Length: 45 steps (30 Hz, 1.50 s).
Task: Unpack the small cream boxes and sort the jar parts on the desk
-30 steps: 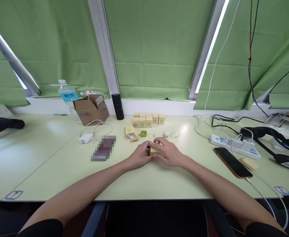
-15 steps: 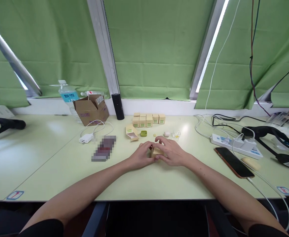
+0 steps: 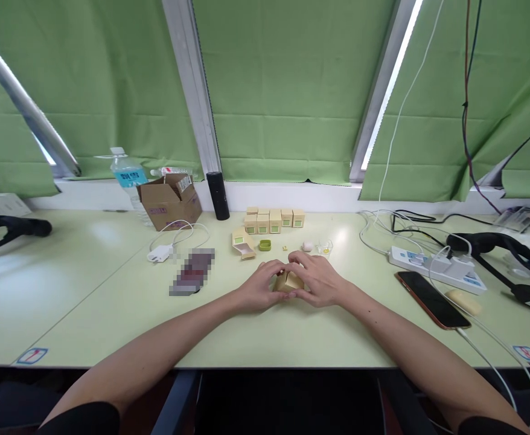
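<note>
A small kraft cardboard box (image 3: pixel 288 283) sits between my two hands, low over the table or on it. My left hand (image 3: pixel 260 287) curls around its left side. From the right, my right hand (image 3: pixel 320 280) grips it, with fingers over the top and the thumb at the near side. A dark slit shows between the flaps on top. Just beyond are an opened small box (image 3: pixel 244 244) on its side, a green little tub (image 3: pixel 265 245), a tiny yellow piece (image 3: pixel 285 248), a pale pink rounded piece (image 3: pixel 307 247) and a clear plastic piece (image 3: pixel 324 247) with yellow bits.
Several matching small boxes (image 3: pixel 274 222) line the back. Leftward are a blurred-out flat item (image 3: pixel 193 273), a white charger (image 3: pixel 160 253), a brown carton (image 3: pixel 174 208), a water bottle (image 3: pixel 129 177) and a black cylinder (image 3: pixel 218 196). A phone (image 3: pixel 432 300) and power strip (image 3: pixel 457 277) lie right.
The box between my hands has tilted or its top flaps have shifted, so a slit now shows across the top. Both hands stay around it. The view has moved slightly.
</note>
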### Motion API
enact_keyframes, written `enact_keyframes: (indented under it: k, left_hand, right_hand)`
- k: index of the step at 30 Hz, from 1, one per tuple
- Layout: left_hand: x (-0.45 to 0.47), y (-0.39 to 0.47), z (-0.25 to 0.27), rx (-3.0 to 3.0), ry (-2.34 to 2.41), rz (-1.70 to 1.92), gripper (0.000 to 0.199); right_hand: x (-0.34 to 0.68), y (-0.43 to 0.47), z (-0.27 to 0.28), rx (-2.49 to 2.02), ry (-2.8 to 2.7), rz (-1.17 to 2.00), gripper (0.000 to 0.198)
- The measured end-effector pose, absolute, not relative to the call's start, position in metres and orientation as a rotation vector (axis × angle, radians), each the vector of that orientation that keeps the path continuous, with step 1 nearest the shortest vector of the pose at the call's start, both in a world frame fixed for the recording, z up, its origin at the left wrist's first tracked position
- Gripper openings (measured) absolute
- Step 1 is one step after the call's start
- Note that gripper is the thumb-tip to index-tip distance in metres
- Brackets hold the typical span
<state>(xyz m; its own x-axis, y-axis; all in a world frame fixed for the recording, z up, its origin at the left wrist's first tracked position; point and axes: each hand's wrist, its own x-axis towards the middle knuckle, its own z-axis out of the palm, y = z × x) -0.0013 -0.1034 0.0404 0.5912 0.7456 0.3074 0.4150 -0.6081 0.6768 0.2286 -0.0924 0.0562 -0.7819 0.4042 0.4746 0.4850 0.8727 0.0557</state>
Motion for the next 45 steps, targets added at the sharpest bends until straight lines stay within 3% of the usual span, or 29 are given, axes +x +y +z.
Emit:
enact_keyframes:
  k: [7,13,23,31,39,45]
  left_hand:
    - [0.002,-0.104,0.042,2.257,0.883,0.798,0.041]
    - [-0.005,-0.099,0.040,2.154,1.002,0.842,0.037]
    - [-0.004,-0.096,0.038,2.122,0.974,0.834,0.047]
    - [-0.002,-0.097,0.040,2.156,0.951,0.840,0.042]
    - [0.004,-0.101,0.042,2.197,0.936,0.827,0.046]
    - [-0.004,-0.098,0.039,2.159,0.973,0.840,0.038]
  right_hand:
    - [0.230,-0.090,0.055,-0.607,-2.562,-0.308,0.053]
    - [0.238,-0.084,0.052,-0.568,-2.476,-0.377,0.036]
    - [0.228,-0.092,0.052,-0.426,-2.475,-0.237,0.035]
    - [0.230,-0.092,0.057,-0.513,-2.549,-0.299,0.033]
    - [0.230,-0.088,0.047,-0.427,-2.511,-0.358,0.023]
    - [0.239,-0.083,0.047,-0.413,-2.381,-0.292,0.012]
